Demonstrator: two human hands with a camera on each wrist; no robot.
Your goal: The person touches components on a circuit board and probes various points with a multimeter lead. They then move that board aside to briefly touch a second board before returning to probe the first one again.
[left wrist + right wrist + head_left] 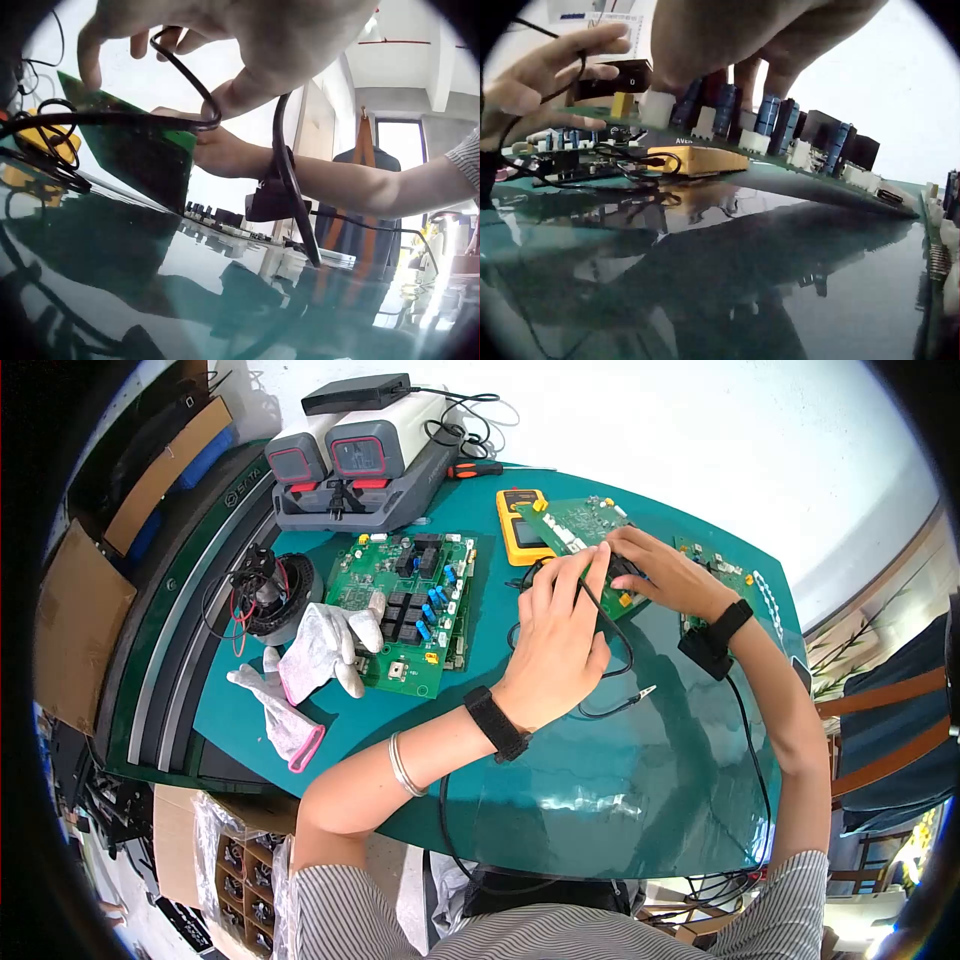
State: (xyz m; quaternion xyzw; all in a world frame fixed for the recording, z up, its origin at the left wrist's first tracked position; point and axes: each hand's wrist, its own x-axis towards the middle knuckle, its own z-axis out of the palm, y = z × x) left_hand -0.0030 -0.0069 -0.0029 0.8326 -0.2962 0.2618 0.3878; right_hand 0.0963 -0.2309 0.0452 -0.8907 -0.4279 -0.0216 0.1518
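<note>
My right hand (pixel 675 572) grips a green circuit board (pixel 572 520) by its components, fingers curled over its upper side. In the right wrist view, the board (pixel 780 154) tilts above the table, carrying blue capacitors and white connectors. Close beside it, my left hand (pixel 555 635) has its fingers mostly straight, with a fingertip at the board's edge. A black test lead (pixel 199 90) runs across the left fingers and past the thumb. One lead end with a metal clip (pixel 647 692) lies on the table. Behind the board is a yellow multimeter (pixel 520 535).
Left of the hands lie stacked circuit boards (pixel 400 650), white work gloves (pixel 310 650) and a motor with a black wheel (pixel 275 600). Another board (pixel 725 568) lies at right. A battery charging station (pixel 370 500) and a screwdriver (pixel 475 470) stand and lie at the back.
</note>
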